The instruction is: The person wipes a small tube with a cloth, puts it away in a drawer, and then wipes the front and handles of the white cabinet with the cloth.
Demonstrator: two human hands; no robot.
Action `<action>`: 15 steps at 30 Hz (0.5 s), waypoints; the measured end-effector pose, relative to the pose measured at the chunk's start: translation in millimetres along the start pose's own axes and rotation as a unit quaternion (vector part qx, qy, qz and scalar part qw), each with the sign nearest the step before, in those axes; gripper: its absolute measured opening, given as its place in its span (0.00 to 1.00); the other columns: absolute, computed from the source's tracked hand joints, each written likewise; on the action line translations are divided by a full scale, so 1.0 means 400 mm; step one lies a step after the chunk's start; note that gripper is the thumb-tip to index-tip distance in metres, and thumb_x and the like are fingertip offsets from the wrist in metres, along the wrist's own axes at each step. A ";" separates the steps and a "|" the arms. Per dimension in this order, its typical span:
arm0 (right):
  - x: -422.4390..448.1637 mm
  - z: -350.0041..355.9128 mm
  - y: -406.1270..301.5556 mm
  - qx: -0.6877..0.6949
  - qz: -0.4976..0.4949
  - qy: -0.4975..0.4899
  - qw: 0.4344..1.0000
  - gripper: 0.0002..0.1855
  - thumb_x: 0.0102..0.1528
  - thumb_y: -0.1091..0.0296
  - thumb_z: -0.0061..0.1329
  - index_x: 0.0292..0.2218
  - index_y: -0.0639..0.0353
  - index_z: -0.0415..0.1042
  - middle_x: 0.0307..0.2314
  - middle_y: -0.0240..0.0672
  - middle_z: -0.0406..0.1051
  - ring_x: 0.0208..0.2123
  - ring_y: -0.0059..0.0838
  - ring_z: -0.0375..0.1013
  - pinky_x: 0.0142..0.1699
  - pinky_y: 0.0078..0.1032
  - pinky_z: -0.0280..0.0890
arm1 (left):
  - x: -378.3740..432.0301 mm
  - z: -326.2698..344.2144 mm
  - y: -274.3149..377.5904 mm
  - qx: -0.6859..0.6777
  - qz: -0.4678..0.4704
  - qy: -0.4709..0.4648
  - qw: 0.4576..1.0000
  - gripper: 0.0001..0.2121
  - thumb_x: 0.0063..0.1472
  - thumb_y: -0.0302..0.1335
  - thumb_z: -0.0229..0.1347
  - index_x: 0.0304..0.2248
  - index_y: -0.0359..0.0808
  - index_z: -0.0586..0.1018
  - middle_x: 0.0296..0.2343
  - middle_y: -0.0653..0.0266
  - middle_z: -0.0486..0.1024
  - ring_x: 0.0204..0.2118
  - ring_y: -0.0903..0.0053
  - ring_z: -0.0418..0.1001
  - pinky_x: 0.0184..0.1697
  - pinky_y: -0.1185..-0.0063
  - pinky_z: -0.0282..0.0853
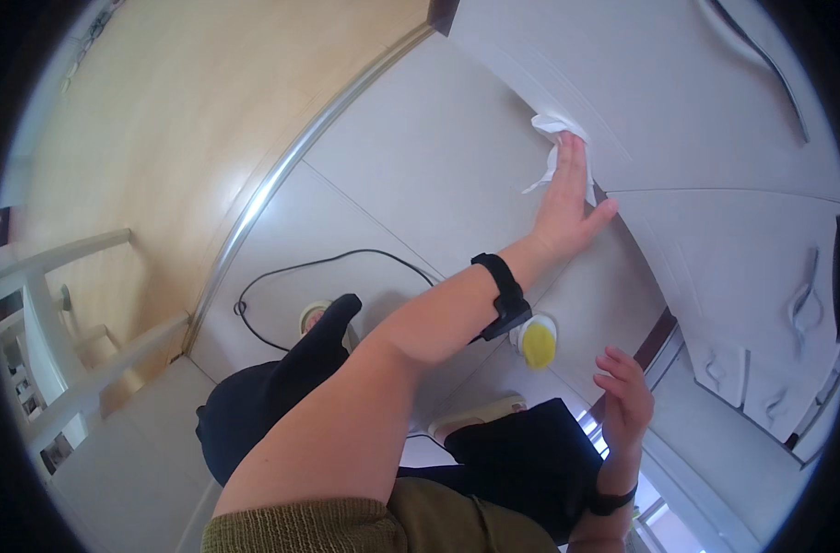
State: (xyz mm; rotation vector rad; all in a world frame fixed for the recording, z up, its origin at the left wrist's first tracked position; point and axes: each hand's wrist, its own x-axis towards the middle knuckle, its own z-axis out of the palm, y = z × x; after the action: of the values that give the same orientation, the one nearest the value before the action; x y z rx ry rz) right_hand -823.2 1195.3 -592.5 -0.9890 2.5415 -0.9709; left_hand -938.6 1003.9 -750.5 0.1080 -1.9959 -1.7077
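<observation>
My left hand (568, 200) reaches forward over the tiled floor, its fingers pressing on a white tissue or thin cloth (551, 124) at the foot of a white cabinet front (668, 90). The thumb is spread away from the fingers. On that wrist is a black band with a small device. My right hand (626, 394) is raised at the lower right, fingers slightly curled and apart, with nothing seen in it. Between the two hands, a white container with a yellow top or content (538, 344) stands on the floor.
A black cable (323, 260) loops over the tiles near my feet. A metal threshold strip (254, 207) borders a wooden floor (205, 90) on the left. White chair or rack parts (109, 363) stand at far left. Cabinets with curved handles (803, 304) line the right.
</observation>
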 end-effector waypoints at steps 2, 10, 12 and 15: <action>0.002 0.006 -0.002 0.001 -0.003 -0.005 1.000 0.12 0.49 0.85 0.37 0.30 0.61 0.72 0.34 0.38 0.72 0.45 0.40 0.67 0.49 0.30 0.61 | -0.007 0.008 0.007 -0.033 -0.015 0.009 0.999 0.40 0.56 0.39 0.49 0.55 0.23 0.37 0.55 0.36 0.30 0.60 0.52 0.28 0.60 0.68 0.31; -0.010 0.003 -0.006 -0.001 0.016 0.005 1.000 0.10 0.50 0.84 0.40 0.29 0.61 0.73 0.34 0.38 0.72 0.45 0.39 0.67 0.50 0.30 0.61 | 0.025 -0.020 -0.017 -0.007 -0.004 0.051 0.999 0.39 0.57 0.37 0.48 0.54 0.22 0.37 0.56 0.38 0.30 0.60 0.54 0.27 0.60 0.69 0.30; -0.015 0.003 -0.009 -0.002 0.021 0.007 1.000 0.10 0.50 0.83 0.41 0.29 0.61 0.73 0.34 0.38 0.72 0.45 0.39 0.67 0.50 0.30 0.61 | 0.073 -0.051 -0.045 -0.004 -0.008 0.105 0.994 0.38 0.57 0.37 0.47 0.54 0.22 0.37 0.56 0.38 0.30 0.60 0.55 0.27 0.60 0.69 0.29; -0.022 -0.001 0.000 -0.002 0.026 0.007 1.000 0.10 0.51 0.83 0.40 0.29 0.61 0.73 0.34 0.37 0.72 0.45 0.38 0.67 0.50 0.29 0.61 | 0.151 -0.138 -0.064 -0.009 -0.029 0.159 0.987 0.38 0.57 0.36 0.47 0.54 0.22 0.37 0.56 0.38 0.29 0.60 0.55 0.28 0.60 0.70 0.29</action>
State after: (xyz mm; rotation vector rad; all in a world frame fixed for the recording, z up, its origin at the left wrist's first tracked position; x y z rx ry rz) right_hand -816.8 1201.6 -592.1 -0.9155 2.5679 -0.9623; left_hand -974.4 926.0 -750.7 0.4097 -1.7558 -1.6253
